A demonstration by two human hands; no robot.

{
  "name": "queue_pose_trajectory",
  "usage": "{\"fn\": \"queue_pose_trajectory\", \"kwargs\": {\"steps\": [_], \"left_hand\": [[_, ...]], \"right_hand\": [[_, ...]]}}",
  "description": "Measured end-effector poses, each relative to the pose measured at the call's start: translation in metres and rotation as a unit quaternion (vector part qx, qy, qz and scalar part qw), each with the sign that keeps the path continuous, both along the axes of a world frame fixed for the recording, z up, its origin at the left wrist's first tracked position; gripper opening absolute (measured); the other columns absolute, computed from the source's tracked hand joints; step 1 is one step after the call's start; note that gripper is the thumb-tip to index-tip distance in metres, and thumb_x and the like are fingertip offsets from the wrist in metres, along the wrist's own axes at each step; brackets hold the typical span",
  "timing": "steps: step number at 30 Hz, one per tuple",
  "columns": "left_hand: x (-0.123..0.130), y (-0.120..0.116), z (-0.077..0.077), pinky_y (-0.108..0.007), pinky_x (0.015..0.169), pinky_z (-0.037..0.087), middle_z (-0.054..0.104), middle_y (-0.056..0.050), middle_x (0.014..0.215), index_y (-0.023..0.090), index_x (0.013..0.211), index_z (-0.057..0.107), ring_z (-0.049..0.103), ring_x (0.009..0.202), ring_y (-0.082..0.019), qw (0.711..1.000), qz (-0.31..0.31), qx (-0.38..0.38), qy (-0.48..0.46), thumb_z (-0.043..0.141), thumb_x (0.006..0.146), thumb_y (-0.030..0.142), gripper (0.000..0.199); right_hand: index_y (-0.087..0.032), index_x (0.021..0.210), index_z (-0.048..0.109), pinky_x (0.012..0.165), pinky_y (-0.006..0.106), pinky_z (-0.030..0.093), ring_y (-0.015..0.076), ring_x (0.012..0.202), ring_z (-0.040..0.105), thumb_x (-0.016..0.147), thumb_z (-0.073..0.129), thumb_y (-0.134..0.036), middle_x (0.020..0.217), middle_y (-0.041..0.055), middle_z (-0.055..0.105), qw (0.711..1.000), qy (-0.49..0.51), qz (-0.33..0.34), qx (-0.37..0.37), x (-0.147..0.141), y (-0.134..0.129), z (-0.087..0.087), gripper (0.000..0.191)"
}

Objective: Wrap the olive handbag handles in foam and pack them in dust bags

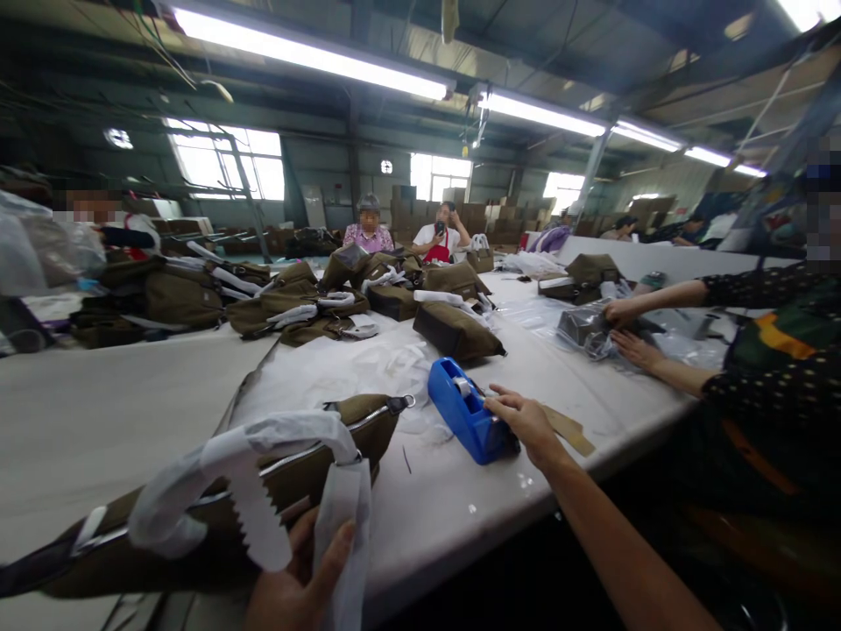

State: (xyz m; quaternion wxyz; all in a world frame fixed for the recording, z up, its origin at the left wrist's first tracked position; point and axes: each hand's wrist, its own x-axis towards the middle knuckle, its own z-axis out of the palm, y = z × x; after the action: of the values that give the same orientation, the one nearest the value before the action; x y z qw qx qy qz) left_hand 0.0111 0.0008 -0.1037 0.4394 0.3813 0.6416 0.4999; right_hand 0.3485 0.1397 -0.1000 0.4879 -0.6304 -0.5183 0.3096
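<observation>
An olive-green bag (368, 429) with a silver zipper lies at the lower left, its handles wrapped in white paper (276, 429). My left hand (299, 565) is closed on the paper-wrapped strap at the bag's front. To the right of the bag stands a blue tape dispenser (460, 412). My right hand (526, 425) is at the dispenser's right end, its fingers stretched out over the tape-cutting end. Whether a piece of tape is between those fingers is too small to tell.
Olive bags (295, 307) are piled across the back of the white table (460, 508). A brown cardboard piece (568, 428) lies beyond my right hand. At the right, a person's hands (631, 329) handle a plastic-wrapped bag (584, 329). Several people are farther back.
</observation>
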Motion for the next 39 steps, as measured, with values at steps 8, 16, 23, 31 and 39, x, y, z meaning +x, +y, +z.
{"fn": "queue_pose_trajectory", "kwargs": {"steps": [8,16,23,31,39], "left_hand": [[-0.001,0.002,-0.002,-0.03,0.089,0.056,0.079,-0.007,0.104,0.02,0.105,0.073,0.071,0.105,-0.032,1.0,0.008,-0.004,-0.014,0.076,0.063,0.071,0.067],[-0.003,0.003,-0.004,-0.032,0.087,0.057,0.077,-0.01,0.113,0.018,0.111,0.073,0.07,0.108,-0.034,1.0,0.003,-0.018,-0.002,0.075,0.062,0.073,0.073],[-0.002,0.004,-0.002,-0.033,0.09,0.055,0.077,-0.01,0.108,0.017,0.109,0.073,0.07,0.108,-0.034,1.0,0.005,-0.005,-0.008,0.077,0.062,0.071,0.071],[0.003,0.004,0.006,-0.03,0.079,0.059,0.079,-0.01,0.102,0.017,0.101,0.075,0.073,0.1,-0.033,0.999,0.016,0.014,-0.028,0.08,0.06,0.067,0.065],[0.005,0.001,0.013,-0.026,0.079,0.055,0.08,-0.007,0.097,0.017,0.101,0.073,0.072,0.1,-0.03,0.997,-0.011,0.025,-0.068,0.08,0.063,0.064,0.061]], "right_hand": [[-0.017,0.091,0.077,0.088,0.03,0.053,0.0249,0.11,0.065,0.069,0.08,-0.057,0.123,0.0109,0.069,0.99,0.134,-0.047,0.013,-0.002,-0.043,0.016,0.045],[-0.013,0.082,0.073,0.055,0.023,0.053,0.0119,0.06,0.061,0.057,0.088,-0.058,0.078,0.007,0.072,0.964,0.244,-0.08,-0.064,-0.011,-0.072,-0.033,0.054],[-0.013,0.08,0.074,0.048,0.021,0.048,0.0073,0.047,0.051,0.056,0.087,-0.061,0.074,0.0054,0.073,0.956,0.267,-0.116,-0.027,-0.023,-0.057,-0.059,0.055],[-0.014,0.082,0.075,0.049,0.02,0.049,0.0064,0.048,0.051,0.056,0.088,-0.058,0.079,0.0056,0.075,0.95,0.288,-0.122,-0.02,-0.024,-0.061,-0.061,0.053],[-0.015,0.085,0.073,0.046,0.025,0.046,0.0097,0.048,0.049,0.061,0.085,-0.058,0.081,0.0088,0.075,0.96,0.252,-0.119,-0.011,-0.034,-0.072,-0.063,0.051]]}}
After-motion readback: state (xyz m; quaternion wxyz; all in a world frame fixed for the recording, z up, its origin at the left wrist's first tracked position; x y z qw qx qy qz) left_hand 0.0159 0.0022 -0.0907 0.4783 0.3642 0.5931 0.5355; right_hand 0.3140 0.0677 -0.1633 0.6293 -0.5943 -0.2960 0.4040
